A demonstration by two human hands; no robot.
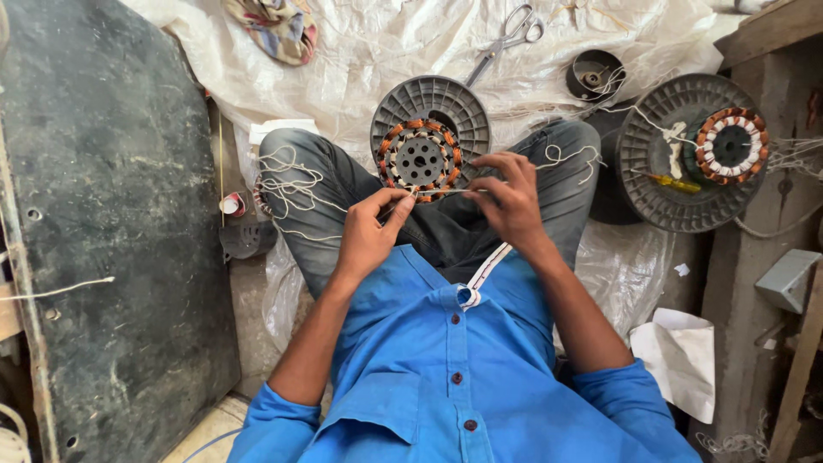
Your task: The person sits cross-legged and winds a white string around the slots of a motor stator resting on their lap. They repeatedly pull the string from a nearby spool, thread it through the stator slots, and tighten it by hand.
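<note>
A person in a blue button shirt [446,377] and grey jeans sits cross-legged on a white plastic sheet [369,51]. A round copper-wound motor stator with a grey perforated centre [419,160] rests on the lap, leaning against a grey ribbed plastic disc [431,107] just behind it. The left hand [369,233] is nearly closed, thumb and forefinger pinching a thin white thread [437,192] at the stator's near edge. The right hand [507,199] has its fingers curled, gripping the same thread at its right end. Loose white string scraps [287,184] lie on the left knee. Far off lie steel scissors [506,39]. To the right, a second copper-wound stator [730,146] sits on another grey disc [660,171].
</note>
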